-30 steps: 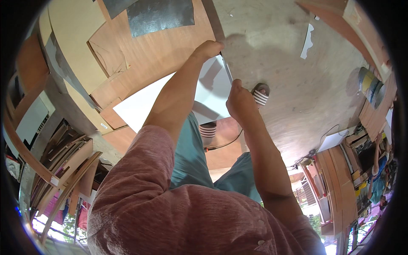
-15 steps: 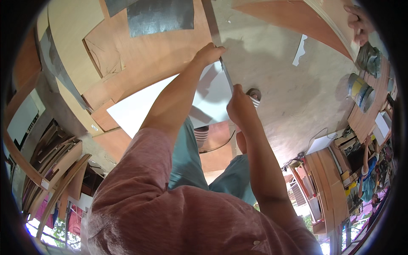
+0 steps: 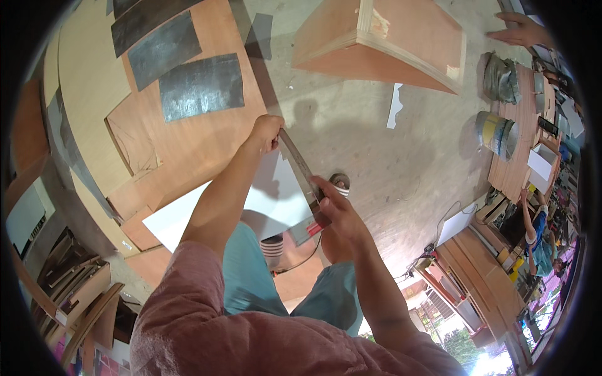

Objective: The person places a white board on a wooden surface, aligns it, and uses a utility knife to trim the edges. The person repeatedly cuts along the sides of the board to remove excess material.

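Note:
A long, narrow grey-brown strip (image 3: 296, 154) runs along the right side of a white sheet (image 3: 276, 191). My left hand (image 3: 266, 132) is closed on its far end, at the sheet's far corner. Nearer to me, my right hand (image 3: 337, 208) is closed around the strip's near end. A flat grey piece with a red patch (image 3: 307, 229) sticks out leftward below that hand; whether it joins the strip I cannot tell. The sheet lies on brown boards, partly hidden by my left forearm.
Dark grey rectangular sheets (image 3: 202, 88) lie on a plywood panel (image 3: 216, 28) ahead. An angled plywood piece (image 3: 401, 37) stands at far right, near a wavy white offcut (image 3: 395, 106). Tape-wrapped round containers (image 3: 497, 135) stand further right. Another person's hand (image 3: 520, 30) shows at top right.
The view has shifted, bringing more of the plywood piece in. My right hand has moved nearer to me, so more of the strip shows, and the grey piece with the red patch has appeared.

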Motion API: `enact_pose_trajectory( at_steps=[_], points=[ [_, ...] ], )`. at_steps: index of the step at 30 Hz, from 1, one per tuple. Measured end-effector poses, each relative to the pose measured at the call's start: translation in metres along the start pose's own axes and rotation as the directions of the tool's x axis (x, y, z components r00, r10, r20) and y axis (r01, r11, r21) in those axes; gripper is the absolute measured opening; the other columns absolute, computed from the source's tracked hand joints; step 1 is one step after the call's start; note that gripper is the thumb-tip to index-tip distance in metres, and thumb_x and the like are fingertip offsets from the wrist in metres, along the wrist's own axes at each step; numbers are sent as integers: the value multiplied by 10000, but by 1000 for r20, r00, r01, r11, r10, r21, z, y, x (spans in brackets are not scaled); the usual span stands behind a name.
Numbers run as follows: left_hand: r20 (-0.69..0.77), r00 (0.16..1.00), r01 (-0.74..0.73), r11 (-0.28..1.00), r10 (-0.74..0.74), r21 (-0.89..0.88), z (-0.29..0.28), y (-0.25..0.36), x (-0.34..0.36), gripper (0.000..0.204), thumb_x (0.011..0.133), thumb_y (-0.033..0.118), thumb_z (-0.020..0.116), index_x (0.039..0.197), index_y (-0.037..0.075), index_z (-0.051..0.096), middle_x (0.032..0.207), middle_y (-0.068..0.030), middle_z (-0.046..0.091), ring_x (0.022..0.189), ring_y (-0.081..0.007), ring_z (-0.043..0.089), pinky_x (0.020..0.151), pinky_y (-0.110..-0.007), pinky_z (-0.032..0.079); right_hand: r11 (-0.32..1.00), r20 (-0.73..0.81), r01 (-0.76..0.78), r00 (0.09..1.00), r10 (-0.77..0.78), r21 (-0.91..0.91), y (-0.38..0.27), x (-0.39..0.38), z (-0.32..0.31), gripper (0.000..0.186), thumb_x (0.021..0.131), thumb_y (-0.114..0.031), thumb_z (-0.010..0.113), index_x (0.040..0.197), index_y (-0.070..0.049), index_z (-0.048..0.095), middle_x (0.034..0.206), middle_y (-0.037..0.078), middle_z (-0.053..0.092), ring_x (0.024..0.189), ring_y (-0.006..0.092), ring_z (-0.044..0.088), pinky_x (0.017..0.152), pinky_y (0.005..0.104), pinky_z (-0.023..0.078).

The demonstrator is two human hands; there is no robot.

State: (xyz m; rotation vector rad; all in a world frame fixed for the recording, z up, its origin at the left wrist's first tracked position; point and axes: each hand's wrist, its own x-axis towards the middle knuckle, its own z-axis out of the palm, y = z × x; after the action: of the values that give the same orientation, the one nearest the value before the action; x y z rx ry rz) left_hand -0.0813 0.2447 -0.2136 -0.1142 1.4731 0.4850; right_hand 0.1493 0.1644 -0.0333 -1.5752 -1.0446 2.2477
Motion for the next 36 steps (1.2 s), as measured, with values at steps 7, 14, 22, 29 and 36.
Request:
enact_pose_trajectory(
  at_steps=[7, 14, 22, 29, 36],
  points=[
    [-29, 997, 75, 991, -72, 113, 2, 4, 8, 108, 838, 92, 510, 735, 95, 479, 628, -6, 440, 451, -105, 373, 405, -266, 313, 932, 69, 322, 947, -315, -164, 19, -8, 21, 763, 768, -492, 810, 1263, 31, 555, 1435, 253, 441, 1258, 359, 511, 1012, 402, 429],
    [115, 986, -157, 888, 118, 431, -12, -17, 61, 94, 815, 125, 556, 845, 38, 537, 677, -40, 501, 547, -152, 489, 478, -346, 403, 999, -284, 42, 958, -38, 6, 27, 17, 38, 348, 974, -34, 575, 1311, 52, 572, 838, -17, 541, 744, 86, 521, 678, 231, 439],
    [154, 940, -335, 912, 306, 237, -14, -52, 76, 520, 789, 83, 579, 1276, -57, 458, 979, -165, 566, 694, -236, 628, 668, -345, 516, 978, -325, 50, 939, -116, -204, 19, 35, 62, 217, 968, -94, 577, 1133, 40, 621, 713, 22, 566, 618, 102, 515, 565, 273, 431],
    [225, 951, -248, 959, 214, 137, -23, -40, 50, 683, 805, 75, 572, 1424, -42, 307, 1100, -189, 544, 759, -249, 671, 695, -356, 537, 918, -286, 61, 940, -185, -391, 25, 32, 65, 171, 954, -88, 589, 1092, 2, 634, 698, 67, 582, 611, 116, 507, 560, 297, 430],
    [161, 945, -323, 897, 286, 300, -17, -56, 86, 604, 834, 45, 545, 1391, -33, 324, 1069, -163, 553, 754, -256, 669, 647, -378, 544, 943, -287, 49, 946, -149, -329, 19, 36, 65, 299, 947, -70, 572, 1209, 66, 617, 723, 63, 606, 637, 120, 529, 600, 286, 460]
  ],
)
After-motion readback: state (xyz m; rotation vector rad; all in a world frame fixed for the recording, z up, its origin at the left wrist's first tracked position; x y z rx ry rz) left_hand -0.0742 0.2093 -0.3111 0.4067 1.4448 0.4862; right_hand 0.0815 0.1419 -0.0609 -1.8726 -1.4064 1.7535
